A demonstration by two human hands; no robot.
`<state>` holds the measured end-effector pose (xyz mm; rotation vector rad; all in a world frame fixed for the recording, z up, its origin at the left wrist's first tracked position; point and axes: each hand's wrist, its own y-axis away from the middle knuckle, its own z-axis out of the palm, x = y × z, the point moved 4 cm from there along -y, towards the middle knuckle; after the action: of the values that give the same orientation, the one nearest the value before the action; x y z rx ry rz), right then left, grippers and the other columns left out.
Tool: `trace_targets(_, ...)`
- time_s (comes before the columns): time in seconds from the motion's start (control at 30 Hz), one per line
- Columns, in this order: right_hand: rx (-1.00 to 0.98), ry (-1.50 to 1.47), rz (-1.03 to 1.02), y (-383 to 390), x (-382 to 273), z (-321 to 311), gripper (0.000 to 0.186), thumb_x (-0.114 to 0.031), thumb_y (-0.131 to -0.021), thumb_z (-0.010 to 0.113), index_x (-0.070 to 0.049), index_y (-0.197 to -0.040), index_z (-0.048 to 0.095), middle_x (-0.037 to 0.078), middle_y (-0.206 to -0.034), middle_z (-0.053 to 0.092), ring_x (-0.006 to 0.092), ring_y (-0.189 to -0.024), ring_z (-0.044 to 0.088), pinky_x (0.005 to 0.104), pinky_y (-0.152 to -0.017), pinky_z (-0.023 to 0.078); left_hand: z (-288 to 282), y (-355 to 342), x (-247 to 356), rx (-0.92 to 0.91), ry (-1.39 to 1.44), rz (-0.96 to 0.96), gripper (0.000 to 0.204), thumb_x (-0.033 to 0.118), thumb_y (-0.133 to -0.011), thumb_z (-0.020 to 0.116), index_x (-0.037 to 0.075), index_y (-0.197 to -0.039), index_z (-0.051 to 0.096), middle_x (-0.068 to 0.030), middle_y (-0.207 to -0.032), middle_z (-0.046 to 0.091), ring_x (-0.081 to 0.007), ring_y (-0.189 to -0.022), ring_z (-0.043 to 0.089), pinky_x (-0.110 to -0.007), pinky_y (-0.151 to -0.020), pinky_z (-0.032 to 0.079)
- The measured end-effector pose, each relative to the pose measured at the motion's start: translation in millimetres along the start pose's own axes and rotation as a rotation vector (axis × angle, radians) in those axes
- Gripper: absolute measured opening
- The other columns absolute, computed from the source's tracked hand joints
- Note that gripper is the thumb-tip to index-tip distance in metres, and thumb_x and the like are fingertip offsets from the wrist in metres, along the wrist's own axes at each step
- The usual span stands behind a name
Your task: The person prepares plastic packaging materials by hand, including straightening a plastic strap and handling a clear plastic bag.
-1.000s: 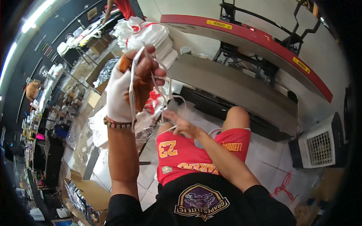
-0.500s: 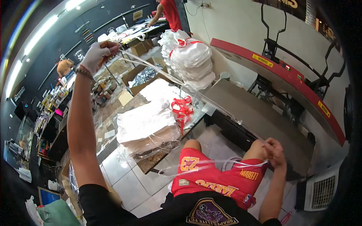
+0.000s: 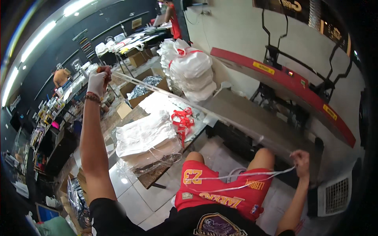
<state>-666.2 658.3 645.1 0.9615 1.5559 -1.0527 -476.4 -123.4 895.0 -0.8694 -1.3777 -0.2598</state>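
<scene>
My left hand point(image 3: 98, 82), in a white glove with bare fingertips, is raised at the upper left and closed on a thin white cord point(image 3: 169, 93). The doubled cord slopes down across the view, pulled nearly straight, to my right hand point(image 3: 302, 162). That hand is raised beside my right knee, its fingers pinched on the cord. From there, loose white strands point(image 3: 252, 174) trail back over my red shorts. Between my arms, a stack of folded white fabric point(image 3: 143, 133) lies on clear plastic on the table, beside a tangle of red ribbon point(image 3: 182, 120).
A tall bundle of white fabric point(image 3: 193, 72) tied in red stands behind the table point(image 3: 147, 179). At the right is a large red-topped press point(image 3: 283, 86) with a long grey bed point(image 3: 252, 112). A white vented unit point(image 3: 338, 192) sits on the floor. Two people work farther back.
My left hand has come lower, and my right hand has moved outward to the right. The strands over my lap now run up to my right hand. The whole view has shifted slightly.
</scene>
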Motion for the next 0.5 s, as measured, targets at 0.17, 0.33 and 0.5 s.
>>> trace_targets(0.17,-0.003,0.085,0.058,-9.6,-5.8,-7.4,0.029,-0.032,-0.088,0.07,-0.005,-0.079,0.065,-0.007,-0.063,0.052,0.0002,-0.049,0.031,0.0213,-0.045,0.022,5.9,-9.9,-28.7,-0.079,0.364,-0.218,0.007,0.003,-0.093,0.053,0.002,-0.098,0.058,-0.006,-0.079,0.059,-0.0153,-0.065,0.057,-0.028,-0.059,0.05)
trace_targets(0.33,0.057,0.045,0.091,0.6,22.1,-41.6,0.023,-0.025,-0.086,0.071,-0.008,-0.074,0.062,-0.006,-0.064,0.051,0.0021,-0.051,0.035,0.0218,-0.047,0.026,-44.3,-19.6,-60.2,-0.197,0.73,-0.331,0.01,0.01,-0.096,0.049,0.005,-0.102,0.055,-0.0047,-0.08,0.058,-0.0163,-0.07,0.057,-0.029,-0.06,0.046)
trace_targets(0.5,0.154,0.077,0.075,16.7,36.0,-141.0,0.022,-0.022,-0.087,0.068,-0.01,-0.075,0.053,-0.004,-0.068,0.047,0.0051,-0.055,0.041,0.0224,-0.048,0.029,-170.9,-49.1,-114.5,-0.134,-0.326,0.082,0.017,0.012,-0.09,0.056,0.005,-0.104,0.062,-0.0068,-0.095,0.064,-0.0193,-0.085,0.06,-0.034,-0.076,0.05)
